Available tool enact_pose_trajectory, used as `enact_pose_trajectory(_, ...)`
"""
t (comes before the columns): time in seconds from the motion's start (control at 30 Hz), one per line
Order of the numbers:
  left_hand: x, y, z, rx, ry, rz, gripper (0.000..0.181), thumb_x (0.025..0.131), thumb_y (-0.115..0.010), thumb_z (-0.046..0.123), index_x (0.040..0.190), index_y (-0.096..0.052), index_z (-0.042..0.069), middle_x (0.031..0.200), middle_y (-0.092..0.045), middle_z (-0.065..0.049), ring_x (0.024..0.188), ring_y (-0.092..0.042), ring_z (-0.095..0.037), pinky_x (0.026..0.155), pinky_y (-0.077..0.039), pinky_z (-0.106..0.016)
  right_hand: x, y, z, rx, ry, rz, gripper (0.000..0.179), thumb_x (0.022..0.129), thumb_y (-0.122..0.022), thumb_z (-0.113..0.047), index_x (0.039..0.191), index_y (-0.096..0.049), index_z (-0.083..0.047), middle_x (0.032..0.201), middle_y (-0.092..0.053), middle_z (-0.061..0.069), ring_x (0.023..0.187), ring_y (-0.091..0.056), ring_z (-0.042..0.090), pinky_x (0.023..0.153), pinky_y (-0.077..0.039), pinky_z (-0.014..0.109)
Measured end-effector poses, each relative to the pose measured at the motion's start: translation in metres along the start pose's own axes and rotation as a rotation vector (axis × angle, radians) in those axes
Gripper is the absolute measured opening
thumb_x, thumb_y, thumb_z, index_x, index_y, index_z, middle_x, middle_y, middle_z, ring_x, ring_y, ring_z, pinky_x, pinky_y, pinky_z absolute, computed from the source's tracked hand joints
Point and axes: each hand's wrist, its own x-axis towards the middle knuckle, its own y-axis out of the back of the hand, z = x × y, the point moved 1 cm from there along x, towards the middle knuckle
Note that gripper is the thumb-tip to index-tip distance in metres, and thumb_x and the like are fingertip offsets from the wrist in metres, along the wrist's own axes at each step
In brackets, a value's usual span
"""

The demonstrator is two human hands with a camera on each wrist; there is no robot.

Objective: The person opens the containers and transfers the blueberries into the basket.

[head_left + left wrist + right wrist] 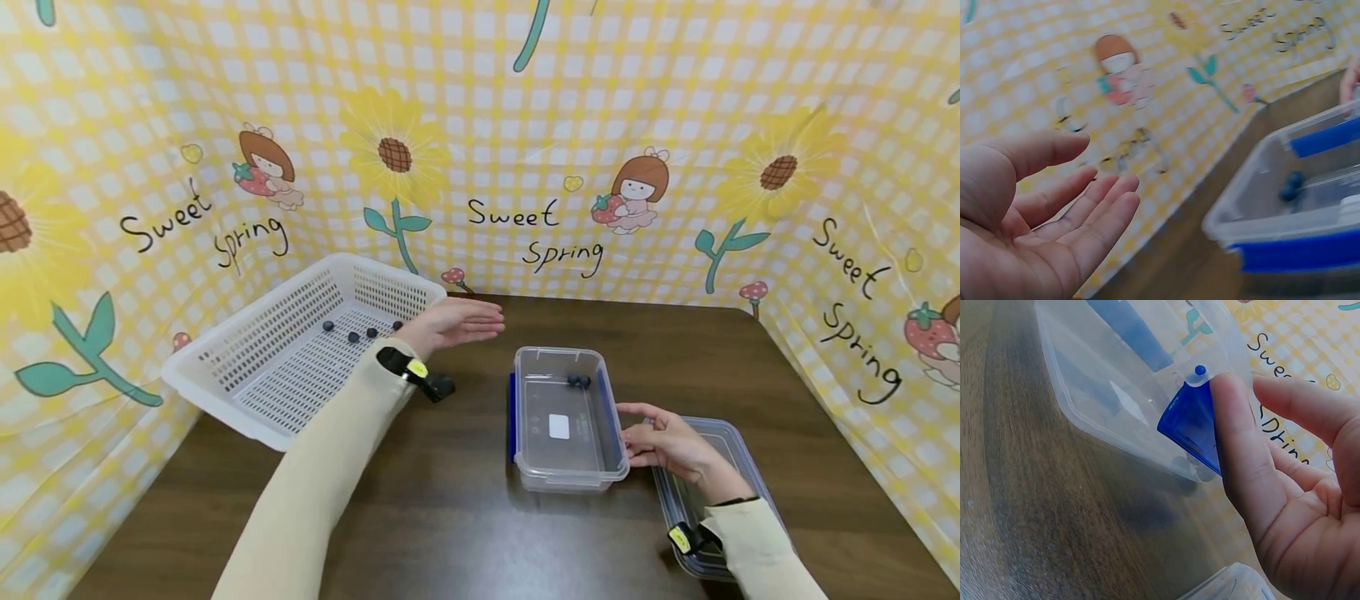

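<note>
My left hand (457, 323) is held out over the right rim of a white plastic basket (255, 321), fingers straight and nothing in them. Several blueberries (353, 337) lie on the basket's floor. In the left wrist view the left palm (1035, 250) is bare, with the thumb apart from the fingers. A clear rectangular plastic box (558, 458) with blue side clasps stands mid-table, holding two blueberries (579, 381) near its far end. My right hand (667, 442) touches the box's right side with extended fingers. In the right wrist view the thumb lies against a blue clasp (1191, 425).
A clear rectangular lid (723, 437) lies on the dark wooden table (442, 500), partly beneath the right hand and forearm. A yellow checked cloth (480, 150) with sunflowers hangs around the table's back and sides. A white label (558, 427) shows on the box's floor.
</note>
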Motion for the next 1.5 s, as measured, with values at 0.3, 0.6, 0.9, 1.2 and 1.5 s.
enact_pose_trajectory(0.3,0.027,-0.045,-0.03,0.052,0.07,-0.016,0.038,0.099,-0.053,-0.006,0.137,-0.05,-0.011,0.14,-0.048,-0.032,0.12,-0.059,-0.037,0.104,-0.048,-0.042,-0.002,0.001,-0.001,-0.001,0.004,-0.008,0.038,0.099,-0.052,0.006,0.135,-0.048,-0.006,0.091,-0.074,0.008,0.08,-0.071,0.016,0.076,-0.061,0.032)
enact_pose_trajectory(0.6,0.034,-0.077,-0.056,0.087,0.141,-0.07,0.04,0.102,-0.049,-0.005,0.14,-0.042,-0.016,0.143,-0.043,-0.034,0.132,-0.046,-0.043,0.111,-0.041,-0.044,-0.002,0.002,0.0,-0.014,-0.008,0.008,0.039,0.099,-0.05,0.006,0.137,-0.045,-0.003,0.091,-0.074,0.008,0.079,-0.071,0.016,0.076,-0.061,0.032)
enact_pose_trajectory(0.9,0.042,-0.104,-0.08,0.134,0.165,0.038,0.051,0.095,-0.06,-0.006,0.143,-0.04,-0.011,0.139,-0.047,-0.032,0.123,-0.054,-0.043,0.103,-0.049,-0.045,-0.002,0.002,-0.001,-0.004,-0.009,0.0,0.038,0.1,-0.05,0.007,0.136,-0.046,-0.005,0.092,-0.073,0.008,0.08,-0.071,0.016,0.076,-0.061,0.031)
enact_pose_trajectory(1.2,0.166,-0.072,-0.167,0.03,0.201,0.085,0.043,0.092,-0.067,0.0,0.13,-0.049,-0.011,0.131,-0.046,-0.034,0.098,-0.062,-0.039,0.082,-0.06,-0.038,-0.002,0.001,-0.001,0.011,-0.004,-0.016,0.036,0.1,-0.049,0.007,0.133,-0.049,-0.009,0.093,-0.074,0.008,0.08,-0.071,0.016,0.076,-0.061,0.032)
enact_pose_trajectory(1.5,0.162,-0.084,-0.175,-0.07,0.245,0.153,0.032,0.096,-0.059,-0.002,0.126,-0.053,-0.007,0.121,-0.055,-0.027,0.104,-0.064,-0.035,0.089,-0.057,-0.042,-0.002,-0.001,-0.002,0.024,-0.007,-0.016,0.036,0.1,-0.051,0.006,0.132,-0.051,-0.011,0.093,-0.073,0.008,0.081,-0.07,0.016,0.077,-0.061,0.031)
